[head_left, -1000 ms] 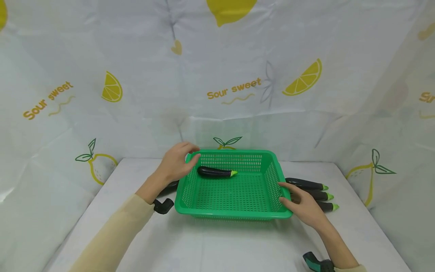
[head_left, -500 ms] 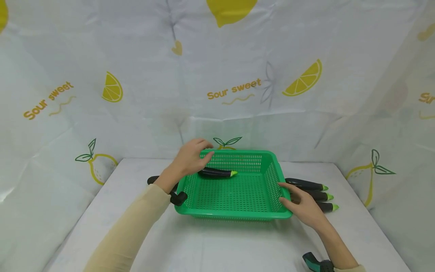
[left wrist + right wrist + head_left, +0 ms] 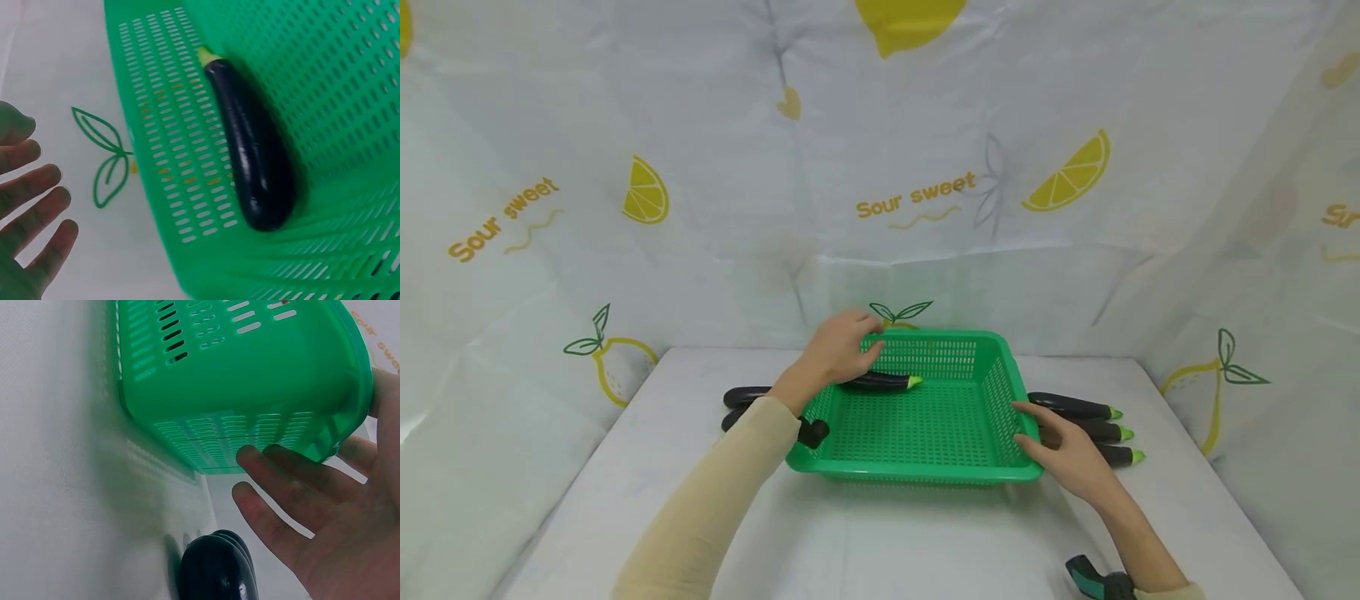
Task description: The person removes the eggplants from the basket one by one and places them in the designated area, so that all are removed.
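A green plastic basket (image 3: pixel 917 472) with slotted walls stands mid-table. One dark eggplant (image 3: pixel 250 144) with a light green stem lies in it along the far wall. My left hand (image 3: pixel 842 350) hovers over the basket's far left corner. In the left wrist view its fingers are spread and touch nothing, and in the head view it covers part of that eggplant. At the basket's right rim, my right hand (image 3: pixel 1071 450) holds on: thumb and index finger lie over the rim, while the other fingers stay outside beneath it.
Right of the basket lie three eggplants, the nearest-to-wall eggplant (image 3: pixel 1071 406) foremost in view, partly behind my right hand. Left of it are two more eggplants (image 3: pixel 747 396), partly hidden by my left arm. A printed white cloth (image 3: pixel 917 275) hangs behind the table.
My left hand has moved right, from the basket's left edge to above its far left corner, uncovering the eggplants at the left. The right hand and basket have stayed put.
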{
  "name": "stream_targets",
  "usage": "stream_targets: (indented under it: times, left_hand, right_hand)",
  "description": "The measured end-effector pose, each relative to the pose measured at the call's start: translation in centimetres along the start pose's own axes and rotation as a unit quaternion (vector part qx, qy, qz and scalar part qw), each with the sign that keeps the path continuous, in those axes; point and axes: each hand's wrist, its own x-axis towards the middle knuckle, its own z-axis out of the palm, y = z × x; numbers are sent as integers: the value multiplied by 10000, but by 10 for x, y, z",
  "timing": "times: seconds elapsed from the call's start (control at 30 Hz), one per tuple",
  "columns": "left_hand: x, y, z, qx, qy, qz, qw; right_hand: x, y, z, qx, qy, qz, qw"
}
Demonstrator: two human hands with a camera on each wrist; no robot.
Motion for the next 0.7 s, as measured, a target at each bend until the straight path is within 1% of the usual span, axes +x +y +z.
stream_targets:
  times: [0.17,0.3,0.47,0.53,0.7]
  left_hand:
    - [-2,-5,10,112,-272,-337,9990]
    - [-2,-9,19,208,-435,-485,9977]
    - [0,-10,29,187,-579,-690,9958]
    - [1,-10,33,213,-723,-789,9940]
    - [2,-9,41,360,-1214,-1003,9869]
  right_hand:
    - [-1,0,2,-14,17,-37,10000]
    - [-1,1,2,-46,73,-68,9999]
    - [-1,2,2,-14,82,-72,9999]
    - [-1,3,2,13,78,-72,9999]
    - [-1,2,2,35,68,-85,9999]
